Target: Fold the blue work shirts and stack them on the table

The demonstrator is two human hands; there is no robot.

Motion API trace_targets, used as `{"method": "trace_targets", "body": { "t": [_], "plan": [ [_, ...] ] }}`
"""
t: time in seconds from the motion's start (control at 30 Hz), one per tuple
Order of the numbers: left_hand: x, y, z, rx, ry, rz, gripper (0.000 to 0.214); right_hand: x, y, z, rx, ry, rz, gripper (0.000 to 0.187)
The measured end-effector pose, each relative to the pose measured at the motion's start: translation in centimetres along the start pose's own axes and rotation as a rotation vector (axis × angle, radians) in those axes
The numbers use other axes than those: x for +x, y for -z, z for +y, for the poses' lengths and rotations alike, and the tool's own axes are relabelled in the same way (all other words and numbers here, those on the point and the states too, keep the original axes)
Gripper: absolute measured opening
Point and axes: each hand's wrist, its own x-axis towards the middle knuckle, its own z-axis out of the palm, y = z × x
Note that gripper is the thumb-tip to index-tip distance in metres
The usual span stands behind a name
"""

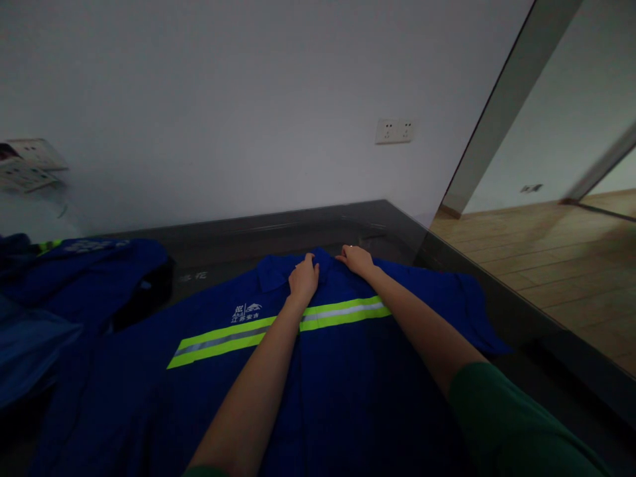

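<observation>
A blue work jacket [348, 371] lies spread out, front side up, with a yellow-green and silver reflective band [348, 309] across its chest and white lettering [246, 313] on one side. At its collar, my left hand [304, 277] has its fingers closed on the fabric near the neck opening. To the right of it, my right hand [355, 258] pinches the other side of the collar, a ring showing on one finger. My forearms cross over the jacket's chest.
The jacket rests on a dark, glossy table [318, 222] against a pale wall. More blue garments [94, 271] are heaped at the left. A socket plate [395, 131] is on the wall, other sockets [30, 165] at far left. Wooden floor [521, 252] lies beyond the table's right edge.
</observation>
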Motion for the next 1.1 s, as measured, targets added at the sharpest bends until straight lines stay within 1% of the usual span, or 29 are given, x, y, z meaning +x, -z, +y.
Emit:
{"method": "trace_targets", "body": {
  "t": [0.13,0.3,0.43,0.53,0.7,0.77,0.83,0.9,0.97,1.03,1.1],
  "plan": [
    [-0.2,0.2,0.1,0.021,-0.008,-0.015,0.036,-0.1,0.1,-0.3,-0.016,0.001,0.001,0.029],
    [-0.2,0.0,0.1,-0.032,-0.050,0.020,0.040,0.3,0.2,-1.6,0.002,0.054,0.000,0.026],
    [-0.2,-0.4,0.0,-0.062,-0.056,0.030,0.042,1.3,-0.1,-2.3,0.034,-0.010,-0.032,0.025],
    [-0.1,-0.6,-0.2,-0.035,-0.079,0.020,0.041,1.9,-0.5,-2.5,0.049,-0.072,-0.040,0.025],
    [-0.1,-0.8,-0.1,0.044,-0.090,0.000,0.040,1.7,-1.2,-3.2,0.044,-0.125,0.033,0.030],
    [-0.3,-0.9,-0.1,0.109,-0.103,0.028,0.039,1.3,-1.5,-3.5,0.032,-0.124,0.087,0.030],
    [-0.5,-1.0,-0.1,0.180,-0.126,0.090,0.037,0.9,-1.5,-3.5,0.019,-0.119,0.140,0.030],
    [-0.7,-1.1,0.0,0.236,-0.167,0.157,0.036,0.6,-1.1,-3.0,0.025,-0.112,0.186,0.030],
    [-0.8,-1.2,0.4,0.277,-0.242,0.183,0.037,0.1,-0.4,-1.9,0.057,-0.083,0.237,0.029],
    [-0.9,-1.4,0.8,0.293,-0.333,0.153,0.041,-1.0,0.3,-0.2,0.097,-0.024,0.291,0.029],
    [-0.9,-1.9,1.2,0.272,-0.391,0.087,0.045,-2.9,0.6,1.8,0.115,0.059,0.313,0.031]
  ]
}}
